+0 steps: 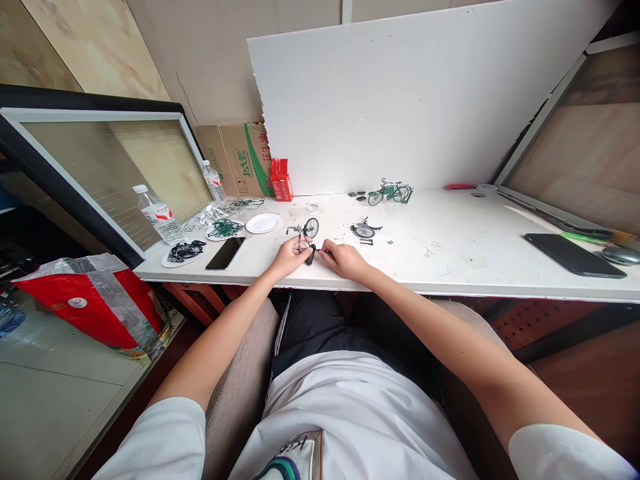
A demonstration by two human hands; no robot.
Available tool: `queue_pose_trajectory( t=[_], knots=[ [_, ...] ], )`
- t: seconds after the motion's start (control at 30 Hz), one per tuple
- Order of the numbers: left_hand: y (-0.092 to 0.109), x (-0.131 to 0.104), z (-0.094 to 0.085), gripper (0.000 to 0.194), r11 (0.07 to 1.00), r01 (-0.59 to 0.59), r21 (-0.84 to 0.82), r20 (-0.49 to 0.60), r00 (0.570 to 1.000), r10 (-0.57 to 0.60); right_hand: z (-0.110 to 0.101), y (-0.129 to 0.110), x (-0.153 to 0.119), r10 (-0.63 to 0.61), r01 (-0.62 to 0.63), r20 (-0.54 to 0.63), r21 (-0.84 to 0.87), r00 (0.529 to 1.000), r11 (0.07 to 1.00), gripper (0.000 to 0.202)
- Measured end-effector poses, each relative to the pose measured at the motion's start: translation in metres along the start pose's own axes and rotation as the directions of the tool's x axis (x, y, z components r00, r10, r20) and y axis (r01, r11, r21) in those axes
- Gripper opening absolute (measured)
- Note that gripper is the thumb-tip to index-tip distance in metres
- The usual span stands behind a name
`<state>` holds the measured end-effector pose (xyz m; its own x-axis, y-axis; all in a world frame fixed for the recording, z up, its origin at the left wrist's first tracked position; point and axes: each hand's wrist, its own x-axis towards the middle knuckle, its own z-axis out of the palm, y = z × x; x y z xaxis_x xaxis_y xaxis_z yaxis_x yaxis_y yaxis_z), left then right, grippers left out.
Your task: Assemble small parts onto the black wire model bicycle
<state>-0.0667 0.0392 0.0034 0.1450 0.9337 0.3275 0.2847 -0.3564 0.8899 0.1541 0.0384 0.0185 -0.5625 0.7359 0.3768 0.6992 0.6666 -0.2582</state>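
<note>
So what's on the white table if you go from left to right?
Water bottle → black phone → left hand → right hand → green toy bike → black tablet.

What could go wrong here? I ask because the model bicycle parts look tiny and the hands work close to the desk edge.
1. The small black part, pinched between the left hand and right hand, sits near the white desk's front edge; dropped, it may fall to the floor.
2. The loose spoked wheel lies just beyond the right hand; a careless sweep could scatter it.
</note>
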Motion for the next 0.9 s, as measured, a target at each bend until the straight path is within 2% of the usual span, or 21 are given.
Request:
queue_pose_trajectory(
  t=[0.53, 0.9],
  knots=[
    [0.0037, -0.0023, -0.0001, 0.042, 0.999, -0.022, -0.023, 0.013, 1.000, 0.023, -0.0011, -0.0017, 0.0013, 0.040, -0.039, 0.017, -0.060, 0.999, 0.997, 0.033],
    [-0.0008, -0.0002, -0.0015, 0.045, 0.998, -0.014, -0.053, 0.009, 1.000, 0.014, -0.0013, -0.0033, -0.0012, 0.025, -0.023, -0.029, 0.063, 0.999, 0.998, 0.023]
  ],
)
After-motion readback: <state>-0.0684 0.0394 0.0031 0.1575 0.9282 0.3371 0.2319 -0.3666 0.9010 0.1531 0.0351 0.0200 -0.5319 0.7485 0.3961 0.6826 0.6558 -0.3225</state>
